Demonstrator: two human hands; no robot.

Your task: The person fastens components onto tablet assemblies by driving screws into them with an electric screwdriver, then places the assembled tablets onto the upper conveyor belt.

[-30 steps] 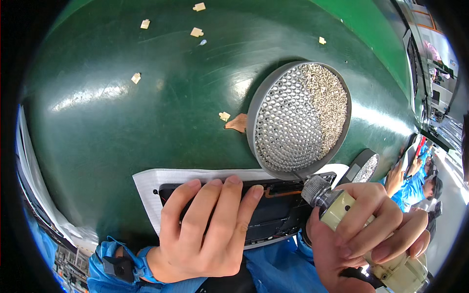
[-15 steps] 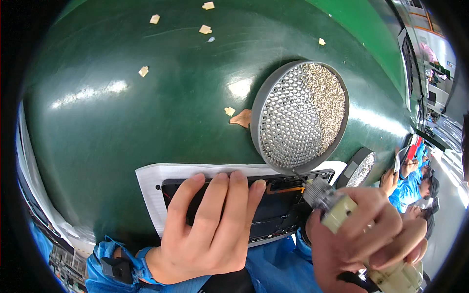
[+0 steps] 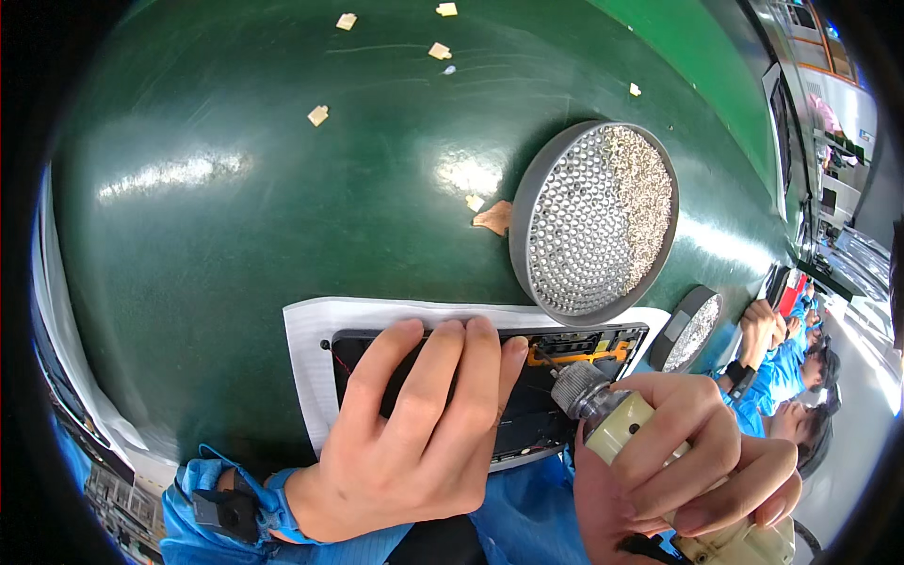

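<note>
My left hand [image 3: 405, 443] lies with its fingers stretched out over a flat black electronic device [image 3: 537, 414], whose inner parts are exposed. The device rests on a white sheet [image 3: 306, 363]. In my right hand [image 3: 687, 461] is a cream-coloured electric screwdriver [image 3: 617, 426] with a clear, ridged nose. Its thin bit points into the device, close to an orange flex cable [image 3: 617, 350]; whether the tip touches is too small to tell. Just beyond the device stands a round grey tray [image 3: 524, 254] with a dimpled floor and many tiny screws heaped on its right side.
A smaller round dish [image 3: 667, 341] of tiny silvery pieces stands to the right. Several small cream tabs [image 3: 318, 116] and a brown scrap [image 3: 493, 217] are scattered on the green table [image 3: 235, 245]. Co-workers in blue [image 3: 786, 377] sit at the far right.
The screwdriver's bit has moved from the tray's near rim down and left, over the device by the flex cable. My left hand stays on the device. The view has shifted slightly.
</note>
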